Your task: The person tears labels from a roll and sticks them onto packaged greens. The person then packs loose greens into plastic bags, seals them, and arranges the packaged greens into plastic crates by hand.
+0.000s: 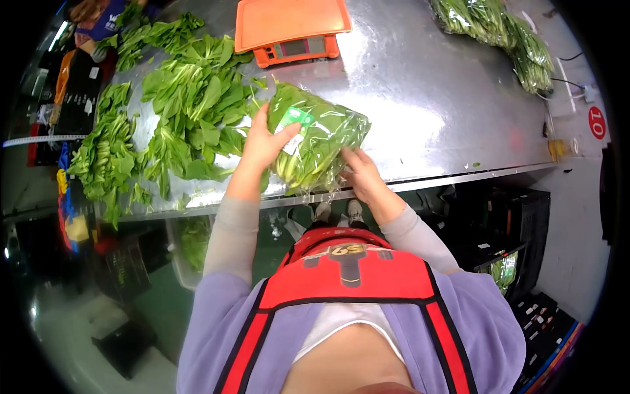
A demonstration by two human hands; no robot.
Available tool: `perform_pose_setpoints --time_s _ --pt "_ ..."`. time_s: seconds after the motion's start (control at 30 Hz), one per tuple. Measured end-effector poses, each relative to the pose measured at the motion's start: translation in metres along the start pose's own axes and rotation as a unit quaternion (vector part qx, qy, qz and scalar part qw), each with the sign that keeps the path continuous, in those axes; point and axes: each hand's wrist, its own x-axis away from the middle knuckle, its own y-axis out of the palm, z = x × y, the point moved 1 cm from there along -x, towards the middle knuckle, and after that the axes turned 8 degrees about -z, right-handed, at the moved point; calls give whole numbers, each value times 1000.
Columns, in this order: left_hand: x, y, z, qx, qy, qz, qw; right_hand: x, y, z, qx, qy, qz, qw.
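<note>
A clear plastic bag of leafy greens point(331, 131) with a green and white label lies tilted at the table's front edge. My left hand point(262, 143) grips its left side, the thumb across the label and the other fingers partly hidden. At the lower right corner, my right hand point(362, 176) has its fingers curled against the plastic, some of them out of sight under it. Loose leafy greens point(197, 98) spread over the table just left of my left hand.
An orange weighing scale point(292, 26) stands at the back of the metal table point(420, 118). Several bagged greens point(495, 33) lie at the far right. Black crates point(518, 223) are below the table, right. Another person's blue clothing point(110, 20) shows at the upper left.
</note>
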Motion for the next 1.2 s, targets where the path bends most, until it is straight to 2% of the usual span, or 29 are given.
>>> perform_pose_setpoints --time_s 0.03,0.07,0.13,0.2,0.27,0.3,0.33,0.4,0.47,0.53,0.57,0.6,0.63,0.67,0.7,0.73,0.8,0.87,0.9,0.97,1.0,1.07,1.17,1.2 --pt "-1 0 -3 71 -37 16 997 8 -1 -7 31 -42 89 995" --pt "-1 2 -4 80 -35 12 996 16 -6 -13 64 -82 176 979" --pt "-2 2 -2 31 -11 54 998 9 -38 0 -56 -72 252 963" --pt "-4 4 -7 30 -5 53 998 -1 -46 4 -48 -79 246 965" --pt "-3 4 -16 87 -28 40 995 -12 -32 1 -205 48 108 972" --pt "-4 4 -24 75 -22 40 996 -26 -40 16 -222 22 29 974" --pt "-5 4 -31 76 -20 35 996 -27 -32 10 -224 19 34 974" --pt "-8 1 -45 211 -47 -6 976 -23 -7 -10 -306 58 16 950" --pt "-4 -16 -25 369 -112 -58 921 -26 -7 -9 -259 52 2 965" --pt "-6 -30 -34 395 -151 -76 903 -32 -11 -9 -123 35 -33 991" --pt "-10 -38 -52 345 -149 -64 925 -34 -12 -9 -186 49 -48 980" --pt "-14 -43 -66 293 -146 -51 943 -37 -11 -10 -188 48 -46 980" --pt "-12 -51 -57 222 -145 -39 963 -41 -6 -12 -230 49 -65 970" --pt "-12 -55 -72 220 -144 -42 964 -44 3 -14 -271 48 -84 958" --pt "-14 -63 -97 150 -126 -26 980 -48 14 -16 -303 41 -26 952" --pt "-14 -67 -110 79 -107 -9 991 -67 13 -6 -306 39 -25 951" --pt "-3 -68 -85 46 -111 -16 993 -109 -1 20 -114 60 -91 987" --pt "4 -64 -72 -4 -156 -30 987 -112 13 10 -86 66 -140 984" --pt "5 -59 -77 -7 -157 -30 987 -109 21 4 -99 71 -163 979" --pt "7 -48 -91 237 -162 -30 957 -97 30 -5 -127 74 -199 969" --pt "10 -42 -94 306 -167 -29 937 -87 32 -9 -143 74 -216 963" --pt "20 -36 -85 269 -149 -6 952 -61 36 -17 -176 63 -241 952" --pt "25 -30 -51 85 -72 32 993 -12 35 -28 -236 11 -248 940" --pt "23 -25 -31 62 -42 30 997 7 29 -31 -257 -18 -241 936"
